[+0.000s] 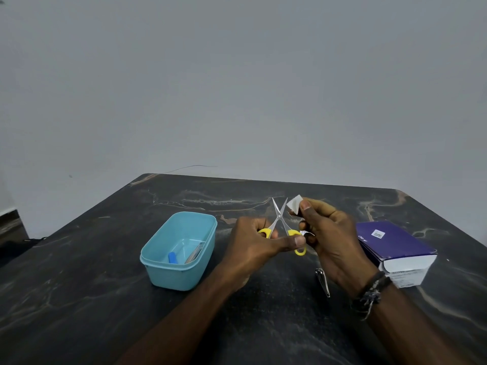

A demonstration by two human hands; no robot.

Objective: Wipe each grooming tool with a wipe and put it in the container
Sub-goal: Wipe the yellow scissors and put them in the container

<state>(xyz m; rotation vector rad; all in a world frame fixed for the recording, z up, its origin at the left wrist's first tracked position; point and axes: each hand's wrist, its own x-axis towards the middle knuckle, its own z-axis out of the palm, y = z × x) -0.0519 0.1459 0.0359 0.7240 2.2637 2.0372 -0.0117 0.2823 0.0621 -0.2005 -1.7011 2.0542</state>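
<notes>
A dark, marble-patterned desk (pixel 79 299) with pale brown veins fills the lower half of the view. At about 3 o'clock on it lies a purple rectangular cardboard box (pixel 395 242) with a white end panel and a small white sticker on top. Beyond the desk, at 12 o'clock, rises a plain grey wall (pixel 237 88).

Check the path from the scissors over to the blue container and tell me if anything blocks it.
Nothing visible blocks it. The scissors are held above the table in the left hand, and the container sits open just to its left. The nail clipper lies nearer the person, off that path.
</notes>
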